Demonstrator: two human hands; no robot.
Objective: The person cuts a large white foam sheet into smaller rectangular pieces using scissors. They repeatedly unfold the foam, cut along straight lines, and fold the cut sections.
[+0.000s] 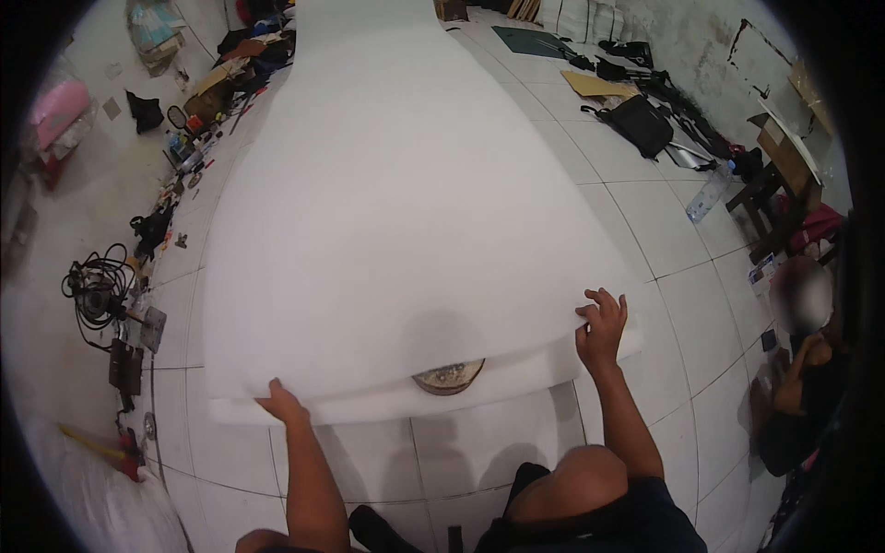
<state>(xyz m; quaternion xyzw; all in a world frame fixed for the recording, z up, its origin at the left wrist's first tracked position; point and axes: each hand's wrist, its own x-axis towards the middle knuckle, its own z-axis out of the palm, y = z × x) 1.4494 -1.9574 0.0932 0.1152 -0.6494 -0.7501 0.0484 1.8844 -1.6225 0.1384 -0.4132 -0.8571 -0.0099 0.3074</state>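
White foam sheet [387,212] runs lengthwise from my hands toward frame top. Left hand [281,403] and right hand [601,324] both grip its near edge, right one further up-frame.

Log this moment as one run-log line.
left hand: grips foam sheet near edge | right hand: grips near right corner | round disc under edge | sheet on tiled floor

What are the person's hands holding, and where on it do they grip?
Both hold the big white foam sheet by its near edge: the left hand at the near left corner, the right hand at the near right corner.
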